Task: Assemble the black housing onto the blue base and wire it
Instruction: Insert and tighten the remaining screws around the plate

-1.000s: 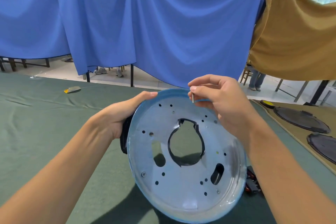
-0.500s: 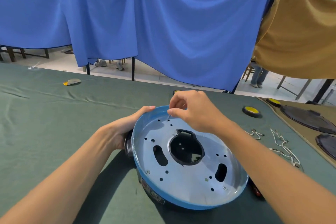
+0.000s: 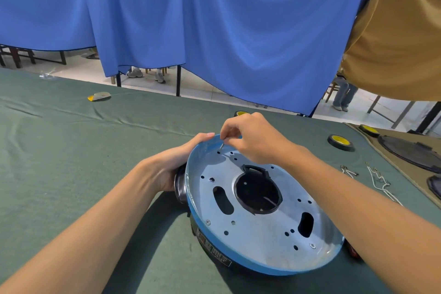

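Head view, and here we are over the green table cloth (image 3: 71,150). The blue base (image 3: 262,234) sits low at our 6 o'clock, dished face up and tipped a little toward us. The black housing (image 3: 180,186) is tucked beneath it, showing at the base's 9 o'clock edge and through the big central opening.

The left hand (image 3: 171,164) grips the stack at about 10 o'clock, fingers curled over the blue rim and palm against the housing. We read that as bracing, so the two parts stay lined up hole to hole.

The right hand (image 3: 253,141) is over the 11 o'clock part of the plate. Thumb and forefinger are pinching a small screw (image 3: 222,145), and the other fingers are curled in loosely. The screw stands close to upright, its long axis top to bottom. Its tip is down and leans slightly toward 7 o'clock, right above a cluster of small holes. It looks like it's being started into one of them, but we can't tell if the tip is in.

Two seated screw heads show near the base's 7 and 5 o'clock edges, so we judge the fastening partly done. White wires (image 3: 381,184) lie apart at 3 o'clock, with a yellow-cored tape roll (image 3: 341,142) beyond them
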Demonstrator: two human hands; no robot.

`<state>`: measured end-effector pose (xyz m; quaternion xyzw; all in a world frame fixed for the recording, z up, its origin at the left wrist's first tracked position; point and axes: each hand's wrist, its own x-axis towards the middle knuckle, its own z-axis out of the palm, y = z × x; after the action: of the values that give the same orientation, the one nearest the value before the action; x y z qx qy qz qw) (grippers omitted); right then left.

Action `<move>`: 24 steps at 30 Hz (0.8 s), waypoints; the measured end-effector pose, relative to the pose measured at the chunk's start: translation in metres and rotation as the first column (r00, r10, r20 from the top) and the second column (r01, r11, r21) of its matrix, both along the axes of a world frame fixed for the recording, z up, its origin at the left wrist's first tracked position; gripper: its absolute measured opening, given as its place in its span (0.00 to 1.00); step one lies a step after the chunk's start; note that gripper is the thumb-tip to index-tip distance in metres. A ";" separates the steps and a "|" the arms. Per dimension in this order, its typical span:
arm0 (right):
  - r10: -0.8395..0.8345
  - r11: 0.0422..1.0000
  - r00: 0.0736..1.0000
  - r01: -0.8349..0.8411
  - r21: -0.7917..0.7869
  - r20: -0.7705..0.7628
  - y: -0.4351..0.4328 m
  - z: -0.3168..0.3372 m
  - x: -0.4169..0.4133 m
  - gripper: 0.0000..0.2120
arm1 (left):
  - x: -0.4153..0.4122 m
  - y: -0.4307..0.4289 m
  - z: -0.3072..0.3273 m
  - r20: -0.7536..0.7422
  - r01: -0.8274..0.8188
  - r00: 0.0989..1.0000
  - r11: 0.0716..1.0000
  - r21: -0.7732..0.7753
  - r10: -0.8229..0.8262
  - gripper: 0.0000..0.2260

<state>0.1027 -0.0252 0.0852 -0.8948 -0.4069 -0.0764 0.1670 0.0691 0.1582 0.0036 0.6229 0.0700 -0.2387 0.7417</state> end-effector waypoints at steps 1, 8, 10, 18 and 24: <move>0.001 1.000 1.000 -0.001 -0.009 0.005 0.001 -0.001 0.000 0.06 | 0.000 0.000 0.000 -0.001 -0.002 1.000 1.000 0.001 0.002 0.32; 0.032 0.994 0.999 -0.028 -0.104 0.029 0.005 0.002 -0.001 0.10 | -0.001 0.000 0.003 -0.023 0.012 1.000 1.000 -0.003 -0.012 0.32; 0.039 0.987 0.998 -0.030 -0.156 0.050 0.005 0.002 0.000 0.11 | -0.001 0.000 0.003 -0.035 0.001 0.999 1.000 -0.013 -0.002 0.33; 0.041 0.988 0.999 -0.043 -0.151 -0.016 0.010 0.001 0.005 0.07 | -0.002 -0.002 0.004 -0.056 -0.025 0.998 0.998 -0.058 0.022 0.34; 0.042 0.988 0.996 -0.053 -0.146 -0.073 0.009 0.000 0.010 0.07 | -0.004 -0.002 0.003 -0.059 -0.020 0.998 0.999 -0.042 0.018 0.35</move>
<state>0.1131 -0.0159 0.0855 -0.8969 -0.4266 -0.0108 0.1161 0.0655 0.1564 0.0068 0.5990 0.0924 -0.2511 0.7547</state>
